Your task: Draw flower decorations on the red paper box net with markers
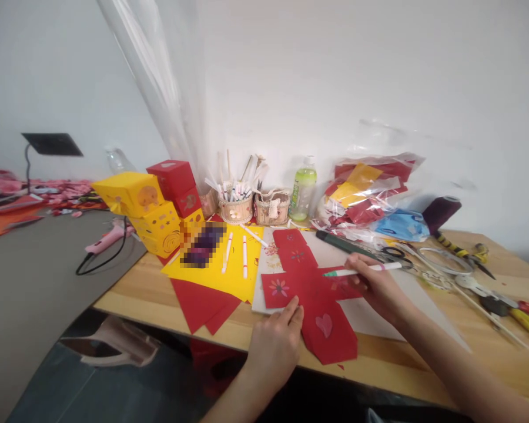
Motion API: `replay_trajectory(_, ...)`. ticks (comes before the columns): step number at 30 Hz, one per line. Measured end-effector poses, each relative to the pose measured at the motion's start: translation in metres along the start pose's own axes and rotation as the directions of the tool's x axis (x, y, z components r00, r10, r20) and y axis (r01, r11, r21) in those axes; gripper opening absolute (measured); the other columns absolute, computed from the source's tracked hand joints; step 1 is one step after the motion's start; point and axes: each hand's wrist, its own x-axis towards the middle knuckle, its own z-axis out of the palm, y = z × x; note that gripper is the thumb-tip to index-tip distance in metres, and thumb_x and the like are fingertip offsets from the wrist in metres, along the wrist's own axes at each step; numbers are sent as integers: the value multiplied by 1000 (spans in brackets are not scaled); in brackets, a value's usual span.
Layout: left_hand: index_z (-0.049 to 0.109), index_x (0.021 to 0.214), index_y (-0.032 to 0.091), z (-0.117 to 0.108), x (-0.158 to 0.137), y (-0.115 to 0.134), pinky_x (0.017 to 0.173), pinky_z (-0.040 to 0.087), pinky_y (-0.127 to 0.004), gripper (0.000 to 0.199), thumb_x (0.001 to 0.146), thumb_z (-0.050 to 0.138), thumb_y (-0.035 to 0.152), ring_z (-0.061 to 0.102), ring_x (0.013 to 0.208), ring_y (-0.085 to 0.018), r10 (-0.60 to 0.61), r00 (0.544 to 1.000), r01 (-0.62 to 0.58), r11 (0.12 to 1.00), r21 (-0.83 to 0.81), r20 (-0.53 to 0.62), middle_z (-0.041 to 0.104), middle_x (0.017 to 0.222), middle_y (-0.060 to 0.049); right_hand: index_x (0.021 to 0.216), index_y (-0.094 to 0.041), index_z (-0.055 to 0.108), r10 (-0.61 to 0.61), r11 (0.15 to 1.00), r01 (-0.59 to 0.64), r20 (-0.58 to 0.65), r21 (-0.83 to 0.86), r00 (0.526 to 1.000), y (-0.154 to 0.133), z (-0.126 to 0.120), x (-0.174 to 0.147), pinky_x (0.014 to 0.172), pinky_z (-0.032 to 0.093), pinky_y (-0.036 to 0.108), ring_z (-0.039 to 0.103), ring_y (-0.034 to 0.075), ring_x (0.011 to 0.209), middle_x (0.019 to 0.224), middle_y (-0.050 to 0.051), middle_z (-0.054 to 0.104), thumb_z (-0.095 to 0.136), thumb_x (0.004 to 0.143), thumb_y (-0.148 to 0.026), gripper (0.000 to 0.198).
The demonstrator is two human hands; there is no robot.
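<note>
A cross-shaped red paper cutout [311, 294] lies flat on a white board [264, 296]. Drawn flowers decorate its upper and left flaps, and a pink heart [324, 325] is on the lower one. My left hand [277, 336] rests at the cutout's lower left inner corner, fingers curled and pressing the paper down. Between the fingers of my right hand [372, 281] is a white marker with a green tip [342, 272]. That tip points left, at or just above the cutout's middle; contact cannot be made out. The right flap is partly covered by my right hand.
Yellow paper sheets [207, 283] with loose markers lie left, near stacked yellow and red paper boxes [158, 226]. Behind are a basket of markers [237, 208] and a green bottle [304, 188]. A dark green cutter [341, 242], scissors [392, 254] and pliers [489, 296] lie right.
</note>
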Motion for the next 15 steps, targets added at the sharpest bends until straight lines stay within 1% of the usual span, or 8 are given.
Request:
replay_trajectory(2, 68, 95, 10, -1, 1, 0, 44, 54, -29, 36, 71, 42, 3, 65, 57, -18, -5, 1000, 5, 1000, -5, -10, 68, 103, -7, 56, -19, 44, 6, 1000, -6, 26, -16, 1000, 1, 7, 5, 41, 15, 21, 22, 6, 40, 44, -9, 33, 71, 69, -40, 36)
replay_trajectory(4, 68, 93, 10, -2, 1, 0, 43, 53, -29, 36, 71, 41, 4, 65, 58, -18, -15, 1000, 15, 1000, -6, -25, 69, 102, -7, 57, -19, 44, -17, 998, 18, 29, -64, 999, 5, 12, 8, 40, 15, 21, 25, 6, 40, 46, -9, 35, 71, 69, -35, 34)
replay_trajectory(6, 69, 91, 11, -2, 1, 0, 44, 53, -28, 34, 73, 41, 5, 65, 57, -18, -21, 998, 21, 1000, -2, -57, 69, 99, -7, 56, -19, 43, -68, 992, 68, 5, -108, 998, 11, 14, 10, 40, 19, 21, 30, 7, 42, 47, -8, 38, 71, 69, -32, 34)
replay_trajectory(8, 69, 89, 11, -1, 0, 0, 45, 53, -29, 32, 74, 41, 5, 65, 57, -18, -32, 996, 32, 999, 4, -84, 70, 98, -6, 53, -19, 41, -112, 987, 108, -28, -119, 993, 18, 14, 10, 41, 24, 21, 33, 8, 43, 48, -7, 39, 71, 68, -32, 36)
replay_trajectory(10, 69, 88, 12, -1, -1, 1, 47, 54, -29, 30, 75, 42, 5, 65, 58, -18, -48, 994, 50, 999, 17, -95, 70, 97, -6, 51, -20, 38, -130, 986, 124, -55, -111, 990, 23, 12, 11, 41, 27, 22, 34, 8, 42, 47, -7, 38, 71, 67, -33, 39)
replay_trajectory(12, 69, 88, 13, -2, -3, 3, 48, 53, -29, 30, 75, 43, 5, 65, 61, -19, -63, 994, 67, 997, 39, -87, 70, 99, -4, 51, -21, 37, -139, 985, 130, -73, -113, 988, 26, 11, 12, 39, 28, 23, 32, 8, 40, 45, -7, 35, 69, 68, -37, 40)
replay_trajectory(15, 69, 93, 15, -7, -5, 6, 45, 52, -29, 33, 74, 45, 4, 64, 60, -19, -76, 996, 80, 992, 96, -42, 68, 104, -3, 52, -22, 37, -174, 978, 158, -113, -134, 978, 27, 9, 16, 37, 26, 25, 31, 9, 37, 43, -7, 34, 59, 75, -49, 43)
